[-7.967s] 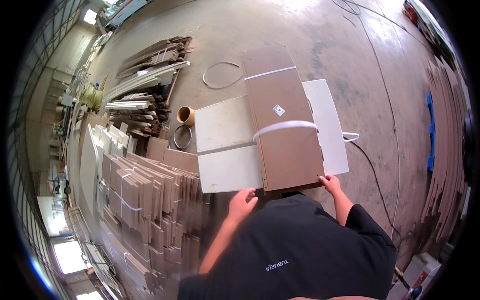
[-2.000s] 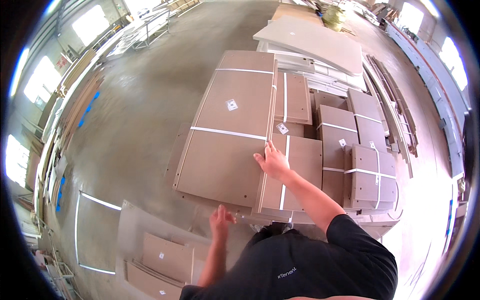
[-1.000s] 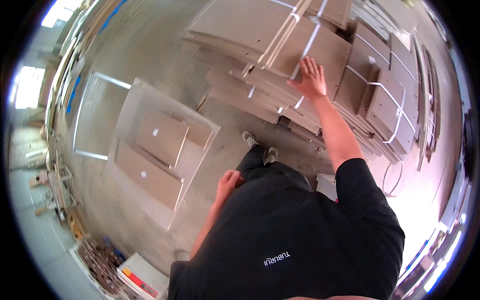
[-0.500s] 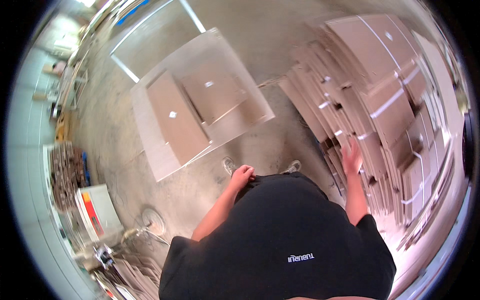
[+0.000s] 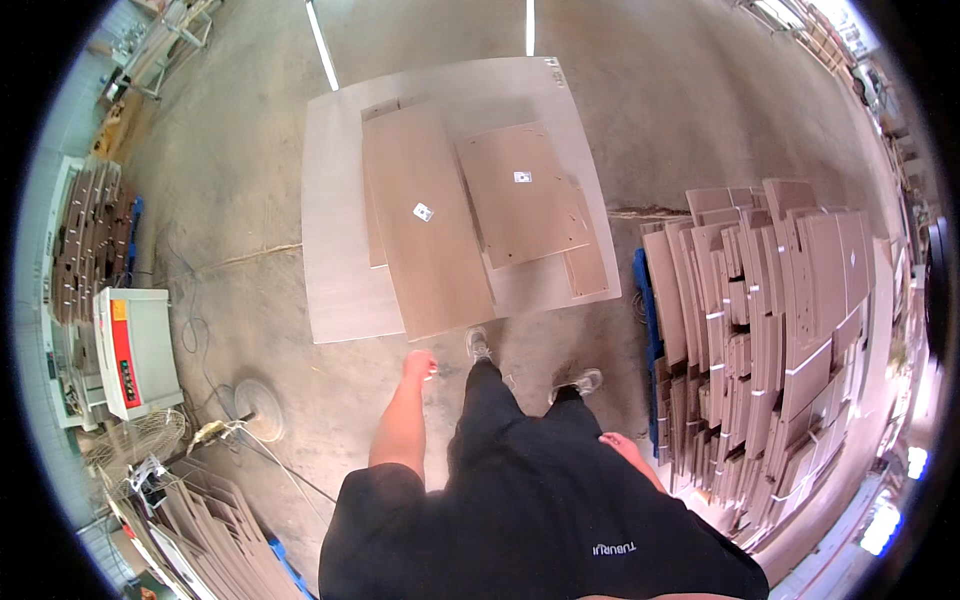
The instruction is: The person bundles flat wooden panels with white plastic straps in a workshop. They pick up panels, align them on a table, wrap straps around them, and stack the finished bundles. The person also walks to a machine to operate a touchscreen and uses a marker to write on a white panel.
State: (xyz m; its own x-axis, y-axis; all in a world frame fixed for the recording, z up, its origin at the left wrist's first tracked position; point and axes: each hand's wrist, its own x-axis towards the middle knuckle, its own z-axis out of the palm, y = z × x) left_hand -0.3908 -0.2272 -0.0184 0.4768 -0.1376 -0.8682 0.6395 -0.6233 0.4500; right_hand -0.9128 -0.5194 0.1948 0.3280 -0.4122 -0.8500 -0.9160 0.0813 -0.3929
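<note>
Two brown flat panels, a long cardboard panel (image 5: 425, 270) and a shorter panel (image 5: 518, 220), lie on a large pale sheet (image 5: 345, 310) on the floor in front of me. Each bears a small white label, and parts of other brown pieces show beneath them. My left hand (image 5: 420, 364) hangs just short of the sheet's near edge, its fingers curled in. A tiny pale bit shows at the fingers, too small to name. My right hand (image 5: 619, 443) is low beside my body, apart from the stacks, with its fingers partly hidden.
Strapped stacks of flat brown panels (image 5: 770, 300) stand on a blue pallet (image 5: 646, 330) to my right. On the left are a white machine with a red stripe (image 5: 140, 350), a round fan-like stand (image 5: 258, 408), cables, and more stacked panels (image 5: 95, 235).
My view has turned left, bringing the sheet to the middle. My right hand has dropped from near the strapped stacks to my side. My left hand has swung outward from my waist.
</note>
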